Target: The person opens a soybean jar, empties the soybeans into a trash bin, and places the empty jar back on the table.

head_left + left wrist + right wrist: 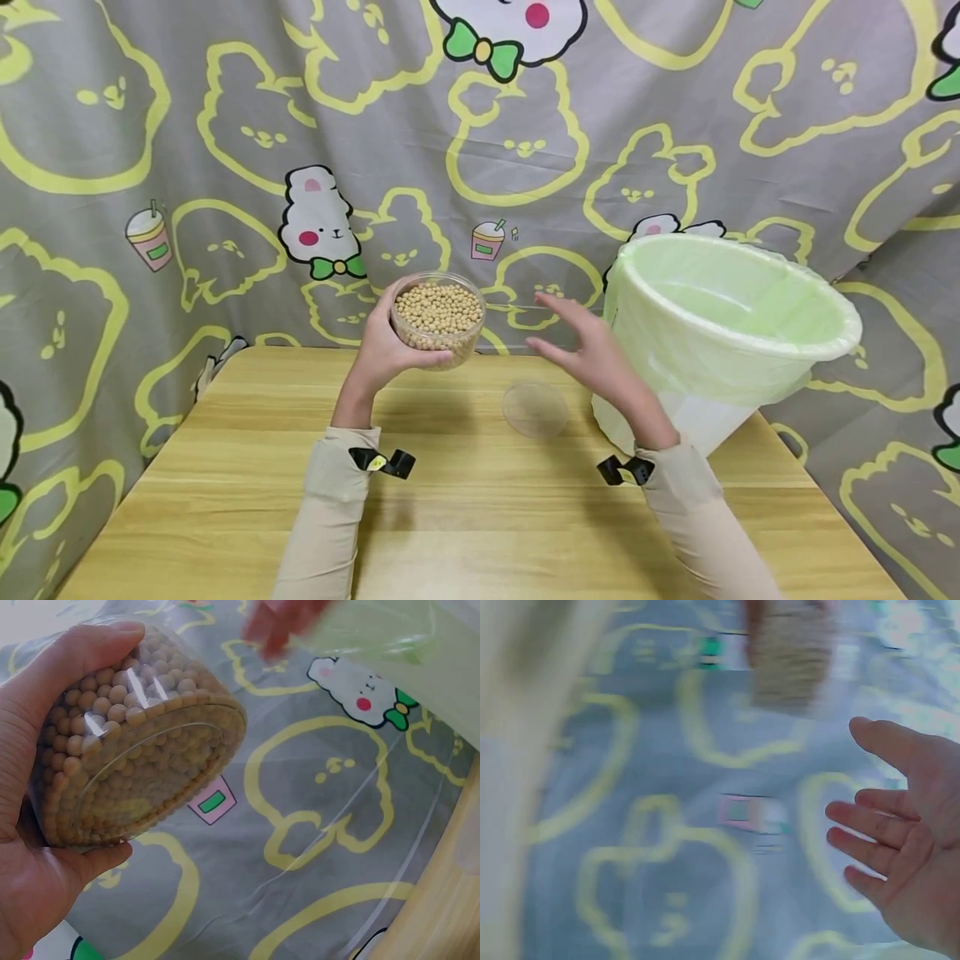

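My left hand grips a clear round plastic jar full of pale yellow soybeans, held above the table with its open top tipped toward the head camera. In the left wrist view the thumb and fingers wrap the jar's side, and beans show through its base. To the right of the jar, apart from it, my right hand hangs in the air with fingers spread and nothing in them. A clear round lid lies on the table below, between the two hands.
A bin lined with a pale green plastic bag stands at the table's right, close beside my right forearm. The wooden table stretches under both arms. A grey curtain with cartoon prints hangs behind it.
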`<action>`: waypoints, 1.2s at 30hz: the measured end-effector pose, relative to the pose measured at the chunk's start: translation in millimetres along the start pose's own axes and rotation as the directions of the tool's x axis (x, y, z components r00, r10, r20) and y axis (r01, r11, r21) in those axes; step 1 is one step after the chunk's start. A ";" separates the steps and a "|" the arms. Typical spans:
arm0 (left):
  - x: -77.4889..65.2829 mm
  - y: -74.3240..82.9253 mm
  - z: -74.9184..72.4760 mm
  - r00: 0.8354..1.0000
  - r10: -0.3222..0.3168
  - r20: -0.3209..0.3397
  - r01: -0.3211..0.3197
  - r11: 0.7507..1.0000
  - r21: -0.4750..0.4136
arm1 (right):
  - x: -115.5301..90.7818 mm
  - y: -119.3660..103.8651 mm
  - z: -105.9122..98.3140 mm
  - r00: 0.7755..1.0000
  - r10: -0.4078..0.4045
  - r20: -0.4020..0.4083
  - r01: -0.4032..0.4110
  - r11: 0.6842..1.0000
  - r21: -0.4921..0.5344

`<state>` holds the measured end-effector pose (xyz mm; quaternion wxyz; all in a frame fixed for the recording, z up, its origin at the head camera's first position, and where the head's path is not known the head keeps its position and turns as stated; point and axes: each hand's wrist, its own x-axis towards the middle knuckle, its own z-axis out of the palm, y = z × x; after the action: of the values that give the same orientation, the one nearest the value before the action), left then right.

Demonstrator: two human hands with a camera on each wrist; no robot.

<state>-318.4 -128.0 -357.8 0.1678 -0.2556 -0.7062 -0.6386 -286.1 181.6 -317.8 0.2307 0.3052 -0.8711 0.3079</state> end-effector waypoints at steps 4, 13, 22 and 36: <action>0.2 0.1 0.2 1.000 0.001 -0.003 -0.001 1.000 0.004 | -2.8 -15.4 -26.1 0.951 -0.181 -0.252 0.143 0.976 -0.162; -1.8 -0.2 2.6 1.000 -0.016 0.003 0.016 1.000 0.027 | -29.5 -15.4 -63.1 0.794 -0.155 -0.588 -0.167 0.874 -0.456; -3.2 0.8 4.8 1.000 -0.015 0.011 0.014 0.999 0.035 | -43.1 -4.9 -68.9 0.811 -0.103 -0.576 -0.298 0.775 -0.557; -3.8 0.5 10.2 0.999 -0.026 0.019 0.025 0.998 0.061 | -43.6 6.9 -71.9 0.759 -0.186 -0.624 -0.117 0.904 -0.412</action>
<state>-314.1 -118.4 -360.9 0.1602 -0.2475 -0.7301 -0.6164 -244.5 251.6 -295.7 0.5850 0.1377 -0.7759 0.1917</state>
